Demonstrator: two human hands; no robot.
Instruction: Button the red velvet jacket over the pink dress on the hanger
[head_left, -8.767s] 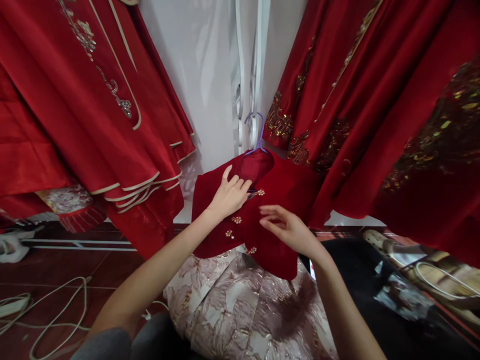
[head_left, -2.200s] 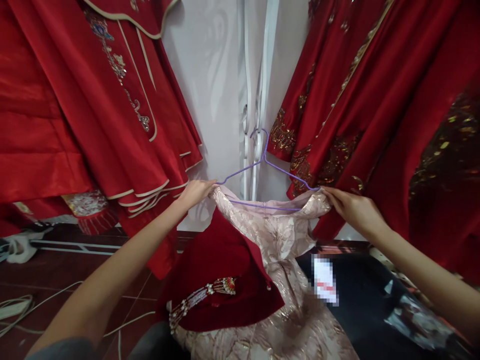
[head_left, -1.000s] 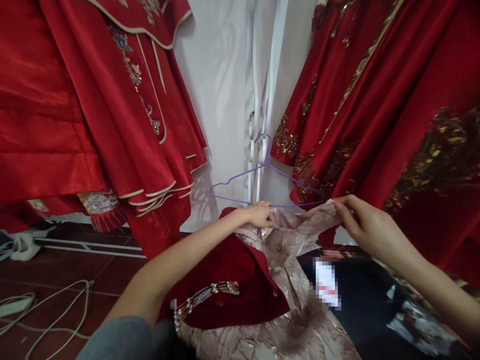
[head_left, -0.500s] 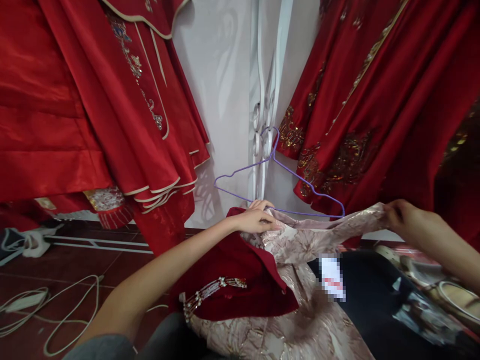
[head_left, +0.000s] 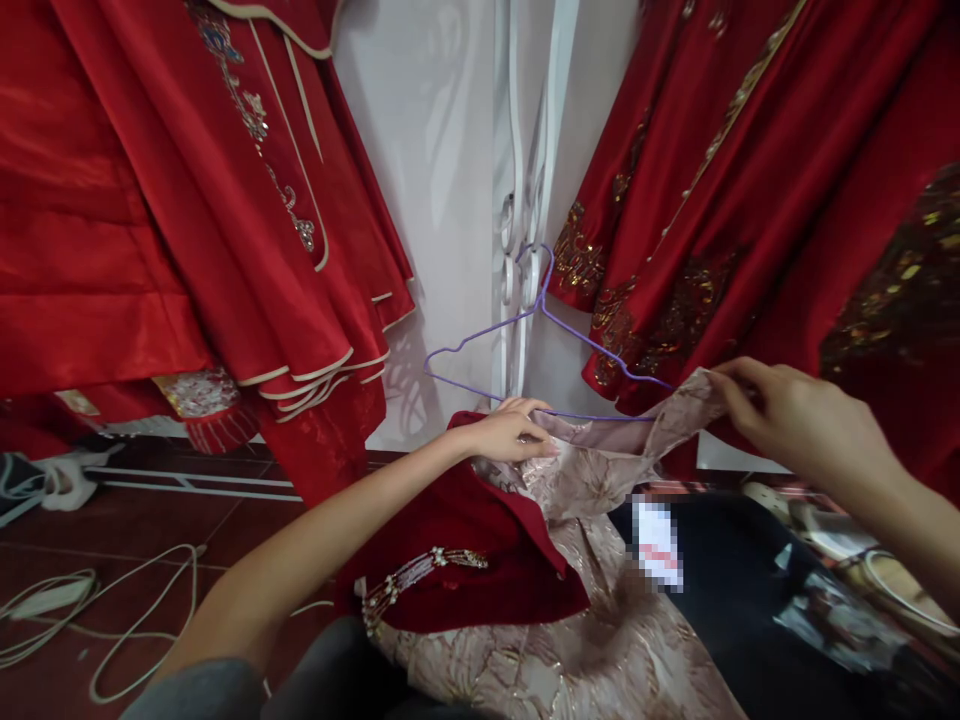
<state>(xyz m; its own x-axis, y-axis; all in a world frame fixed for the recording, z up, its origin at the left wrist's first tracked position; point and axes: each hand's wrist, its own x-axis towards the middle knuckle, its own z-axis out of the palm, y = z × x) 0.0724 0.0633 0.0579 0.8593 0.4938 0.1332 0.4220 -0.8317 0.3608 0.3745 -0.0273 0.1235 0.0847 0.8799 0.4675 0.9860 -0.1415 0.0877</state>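
Note:
A pale pink brocade garment (head_left: 592,480) with a floral pattern stretches between my two hands. My left hand (head_left: 510,432) pinches its upper edge near the bottom bar of a purple hanger (head_left: 472,338). Over at the right, my right hand (head_left: 780,400) grips the other end of that edge, lifted in front of the hanger's right corner, which is hidden. The hanger hooks onto a white scrolled metal rack (head_left: 517,200). Dark red cloth (head_left: 517,540) with a beaded trim (head_left: 427,570) lies against the brocade below my left hand.
Red gowns hang on the left (head_left: 292,250) and embroidered red ones on the right (head_left: 720,220). A white cable (head_left: 142,630) coils on the tiled floor. Lower right, a dark surface (head_left: 720,600) carries plastic-wrapped items (head_left: 840,620).
My right hand has moved up and left, raising its end of the brocade over the hanger's right corner. My left hand stays almost in place.

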